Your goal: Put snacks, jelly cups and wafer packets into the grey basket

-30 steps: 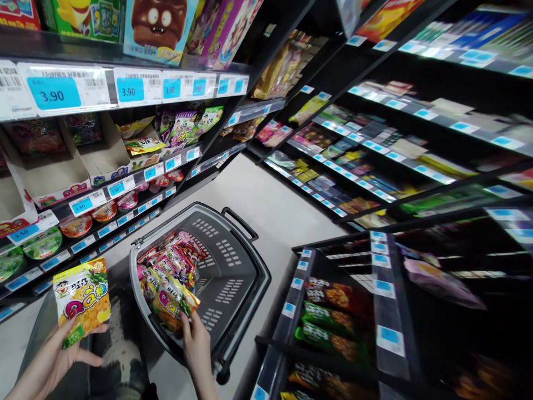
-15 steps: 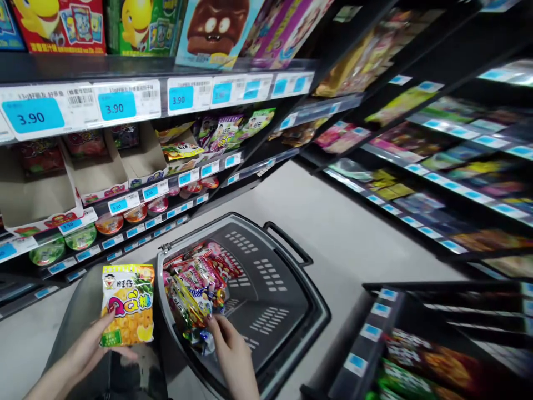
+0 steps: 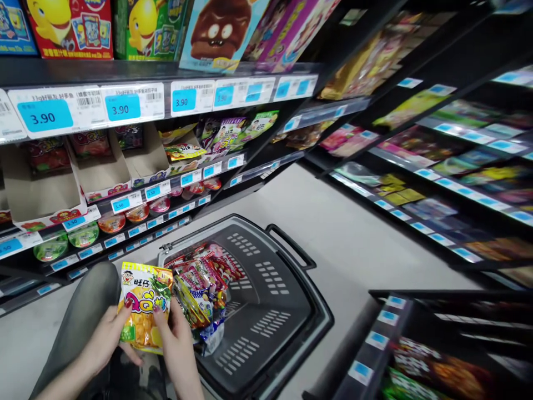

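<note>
A yellow and white bag of gummy candy (image 3: 145,289) with a cartoon child printed on it is held upright in front of me, above my knee. My left hand (image 3: 106,336) grips its left side, thumb on the front. On the right side my right hand (image 3: 177,333) pinches the same bag, its thumb pressed on the front; the fingers behind are partly hidden. Just beyond my right hand stands a dark grey shopping basket (image 3: 287,289), with several candy bags (image 3: 204,283) heaped at its left end.
To the left, a shelf (image 3: 137,189) carries open cardboard boxes (image 3: 45,183) of candy bags, with jelly cups (image 3: 83,236) below. Bigger snack boxes (image 3: 145,28) stand above. More shelves (image 3: 458,194) line the right, and a low rack (image 3: 370,344) stands at the lower right. Pale floor (image 3: 333,222) lies between.
My right hand has left the bags in the basket and moved left onto the gummy candy bag. The left hand, still holding that bag, has shifted slightly right.
</note>
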A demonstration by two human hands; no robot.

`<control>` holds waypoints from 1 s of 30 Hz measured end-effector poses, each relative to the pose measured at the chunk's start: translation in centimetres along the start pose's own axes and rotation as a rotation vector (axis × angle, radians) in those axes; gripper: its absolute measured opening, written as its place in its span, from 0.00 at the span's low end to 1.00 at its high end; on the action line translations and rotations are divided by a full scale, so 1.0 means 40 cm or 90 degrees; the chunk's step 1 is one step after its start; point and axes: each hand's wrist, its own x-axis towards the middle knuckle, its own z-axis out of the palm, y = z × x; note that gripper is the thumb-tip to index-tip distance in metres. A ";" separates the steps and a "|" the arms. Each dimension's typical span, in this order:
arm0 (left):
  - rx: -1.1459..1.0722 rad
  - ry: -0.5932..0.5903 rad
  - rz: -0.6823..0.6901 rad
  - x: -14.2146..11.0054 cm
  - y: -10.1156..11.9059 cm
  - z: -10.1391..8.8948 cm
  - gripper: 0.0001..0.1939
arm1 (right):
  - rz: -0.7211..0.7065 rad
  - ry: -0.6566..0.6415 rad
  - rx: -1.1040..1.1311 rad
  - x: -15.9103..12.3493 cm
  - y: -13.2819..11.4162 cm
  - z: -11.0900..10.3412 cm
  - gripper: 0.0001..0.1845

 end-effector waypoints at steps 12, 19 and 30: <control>0.239 -0.132 0.228 0.037 -0.002 -0.098 0.25 | 0.061 -0.115 0.779 0.058 0.006 -0.035 0.10; 1.008 0.400 0.446 0.222 -0.188 -0.248 0.32 | 0.055 -0.314 1.106 0.033 -0.028 -0.040 0.09; 1.152 0.393 0.446 0.230 -0.199 -0.258 0.31 | 0.127 -0.160 1.039 0.023 -0.064 -0.035 0.10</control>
